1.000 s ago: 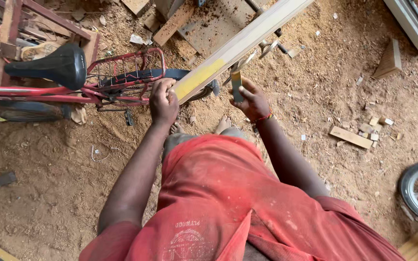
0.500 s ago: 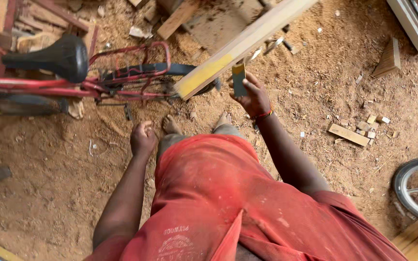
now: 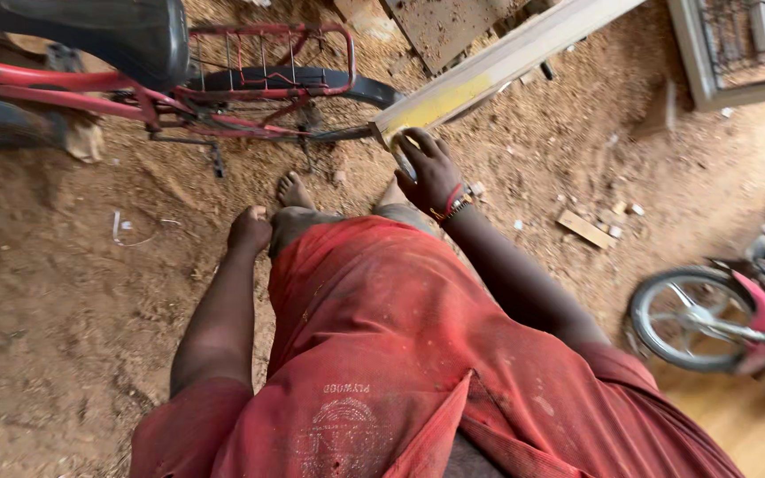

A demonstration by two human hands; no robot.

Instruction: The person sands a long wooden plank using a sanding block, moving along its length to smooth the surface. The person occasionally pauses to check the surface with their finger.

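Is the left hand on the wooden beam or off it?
Off: the left hand hangs closed by the thigh; only the right hand touches the wooden beam.

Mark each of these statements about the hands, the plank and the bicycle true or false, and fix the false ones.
1. The right hand rests on the near end of the long wooden plank. True.
2. The left hand grips the plank too. False: it hangs by the leg, holding nothing.
3. A red bicycle stands left of the plank. True.
4. The ground is clean tile. False: it is bare dirt with wood scraps.
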